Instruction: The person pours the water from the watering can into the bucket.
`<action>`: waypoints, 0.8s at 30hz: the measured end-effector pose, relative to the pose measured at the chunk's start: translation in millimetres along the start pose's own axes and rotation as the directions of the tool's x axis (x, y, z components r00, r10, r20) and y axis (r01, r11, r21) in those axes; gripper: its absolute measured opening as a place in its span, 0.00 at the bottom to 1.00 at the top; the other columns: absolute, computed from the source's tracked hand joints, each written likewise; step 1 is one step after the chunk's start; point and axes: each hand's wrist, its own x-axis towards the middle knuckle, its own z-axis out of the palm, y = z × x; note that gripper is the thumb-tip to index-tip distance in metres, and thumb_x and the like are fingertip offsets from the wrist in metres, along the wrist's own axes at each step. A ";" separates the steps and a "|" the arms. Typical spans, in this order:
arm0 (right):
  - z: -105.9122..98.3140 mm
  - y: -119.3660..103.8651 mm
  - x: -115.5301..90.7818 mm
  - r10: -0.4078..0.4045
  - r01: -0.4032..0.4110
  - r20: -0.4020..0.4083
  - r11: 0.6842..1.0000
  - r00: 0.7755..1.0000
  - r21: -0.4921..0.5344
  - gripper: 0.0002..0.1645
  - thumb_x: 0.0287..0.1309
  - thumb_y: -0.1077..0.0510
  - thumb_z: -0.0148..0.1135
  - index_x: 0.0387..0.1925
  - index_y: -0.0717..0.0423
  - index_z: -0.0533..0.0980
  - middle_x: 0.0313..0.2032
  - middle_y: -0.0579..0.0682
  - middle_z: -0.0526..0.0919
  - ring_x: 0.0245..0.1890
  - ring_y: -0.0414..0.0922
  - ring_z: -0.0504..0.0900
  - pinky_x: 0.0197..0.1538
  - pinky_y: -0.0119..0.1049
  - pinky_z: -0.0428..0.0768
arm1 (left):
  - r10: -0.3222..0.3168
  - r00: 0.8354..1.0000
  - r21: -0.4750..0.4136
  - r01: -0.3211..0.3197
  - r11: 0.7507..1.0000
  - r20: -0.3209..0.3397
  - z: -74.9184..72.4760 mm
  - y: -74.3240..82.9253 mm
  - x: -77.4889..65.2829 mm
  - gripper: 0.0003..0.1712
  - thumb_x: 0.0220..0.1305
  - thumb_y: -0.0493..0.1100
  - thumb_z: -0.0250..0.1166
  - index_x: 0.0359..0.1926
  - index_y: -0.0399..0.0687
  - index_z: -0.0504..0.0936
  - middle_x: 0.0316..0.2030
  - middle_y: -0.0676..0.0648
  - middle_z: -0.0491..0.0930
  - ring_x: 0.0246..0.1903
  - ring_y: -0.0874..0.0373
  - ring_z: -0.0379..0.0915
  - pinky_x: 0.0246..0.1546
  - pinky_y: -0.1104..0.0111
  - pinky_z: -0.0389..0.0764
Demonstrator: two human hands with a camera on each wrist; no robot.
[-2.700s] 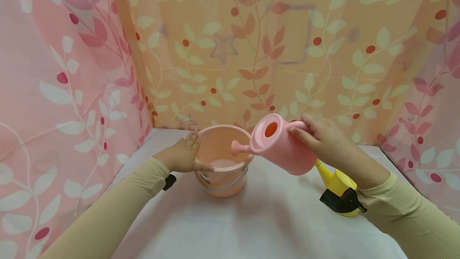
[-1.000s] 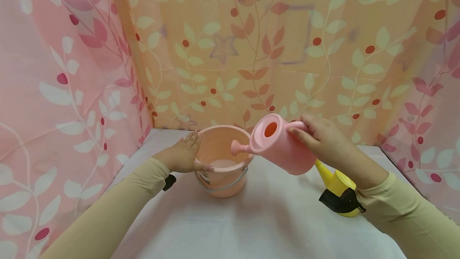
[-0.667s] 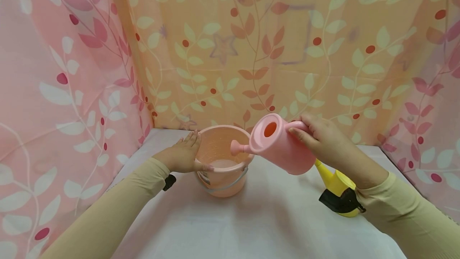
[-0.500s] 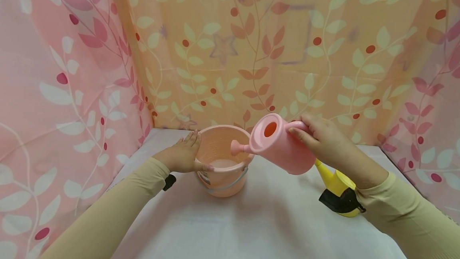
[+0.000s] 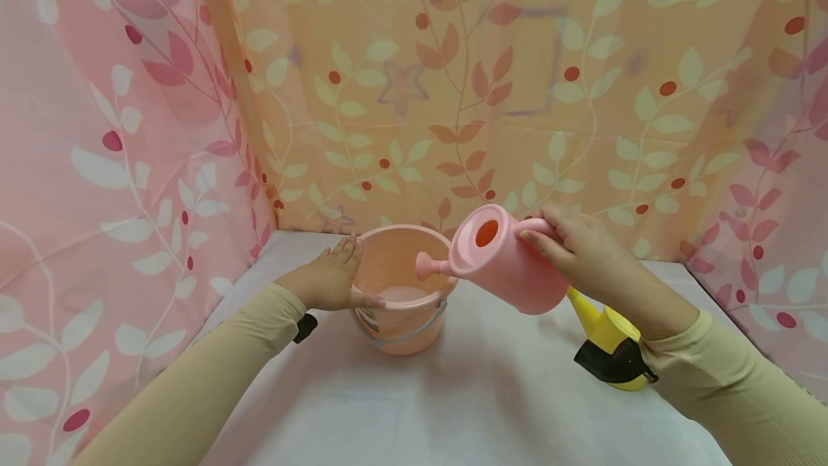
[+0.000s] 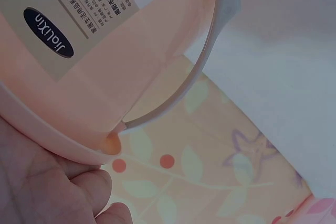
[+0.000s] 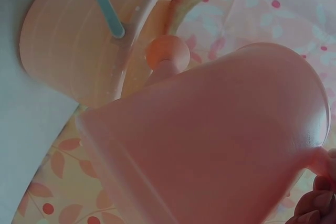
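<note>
A peach bucket [image 5: 402,322] with a grey handle [image 5: 414,329] stands upright on the table. My left hand [image 5: 326,280] rests on its left rim, fingers extended along the edge and thumb at the front; the left wrist view has the palm and fingers against the rim [image 6: 58,148]. My right hand [image 5: 576,243] grips the handle of a pink watering can [image 5: 517,275], which it holds off the table, tilted left. The can's sprinkler head [image 5: 427,265] is over the bucket's opening; in the right wrist view the spout's head [image 7: 168,53] overlaps the bucket's rim. No water stream shows.
A yellow watering can [image 5: 611,329] stands on the white table [image 5: 453,408] at the right, partly hidden behind the right forearm and a black wrist strap [image 5: 614,362]. Patterned cloth [image 5: 401,149] hangs at the back and both sides.
</note>
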 end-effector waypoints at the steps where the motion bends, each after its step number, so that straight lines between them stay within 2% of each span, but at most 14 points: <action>1: -0.1 -0.1 0.0 0.002 -0.002 0.002 1.000 1.000 0.002 0.13 0.60 0.46 0.55 0.36 0.52 0.71 0.31 0.47 0.79 0.33 0.46 0.76 0.34 0.39 0.78 | 0.000 1.000 0.001 0.000 1.000 -0.001 0.3 -0.2 0.1 0.70 0.45 0.81 0.48 0.68 0.28 0.40 0.68 0.31 0.36 0.68 0.41 0.31 0.64 0.47 0.44; 24: -0.1 -1.9 0.1 0.003 -0.003 0.010 1.000 1.000 0.013 0.14 0.60 0.46 0.55 0.34 0.52 0.71 0.30 0.47 0.78 0.32 0.46 0.75 0.32 0.37 0.78 | 0.005 1.000 0.000 -0.005 1.000 0.001 -0.8 0.4 -0.9 0.69 0.46 0.81 0.47 0.68 0.28 0.40 0.69 0.31 0.36 0.68 0.41 0.31 0.64 0.47 0.44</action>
